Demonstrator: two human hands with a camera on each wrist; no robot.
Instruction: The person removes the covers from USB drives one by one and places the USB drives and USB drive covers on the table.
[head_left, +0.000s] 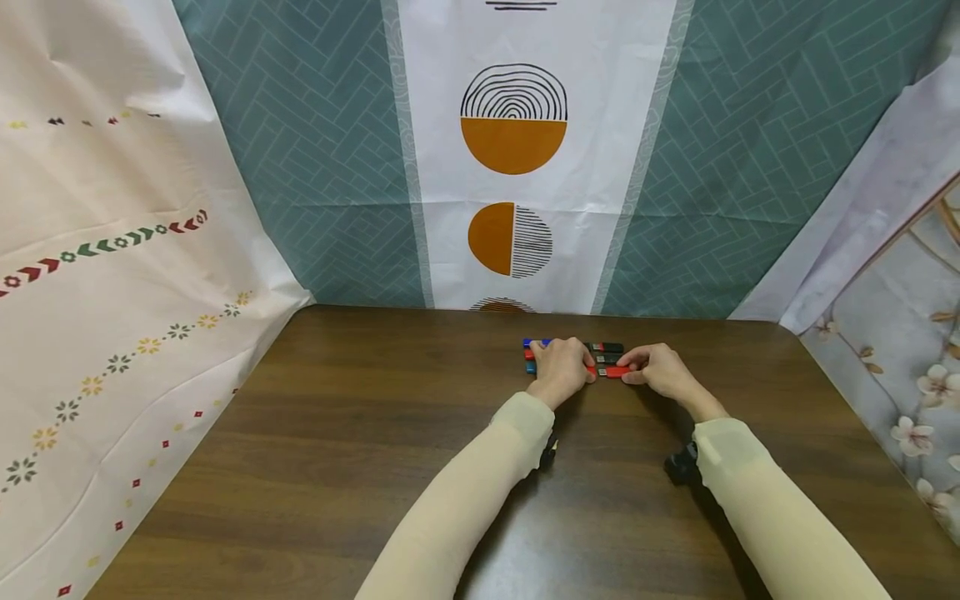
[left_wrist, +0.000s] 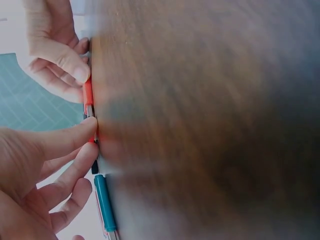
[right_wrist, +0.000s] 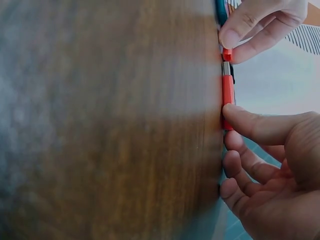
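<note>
My right hand (head_left: 663, 372) pinches a red USB flash drive (head_left: 617, 372) by its far right end, its silver plug pointing left. Just left of that plug, my left hand (head_left: 561, 371) holds a small red cap (right_wrist: 227, 53) between thumb and finger, its hollow end facing the plug. A short gap separates cap and plug in the right wrist view. Behind the drive lie two black USB drives (head_left: 609, 347), one with a red part. Left of my left hand is a short stack of blue (head_left: 536, 342), red (head_left: 529, 355) and teal (left_wrist: 104, 202) sticks, partly covered by the hand.
All these pieces lie near the back edge of a brown wooden table (head_left: 337, 467). A patterned green and white cloth (head_left: 345, 167) hangs behind it. A cream cloth (head_left: 135, 333) hangs along the left side and a floral one (head_left: 900, 375) along the right.
</note>
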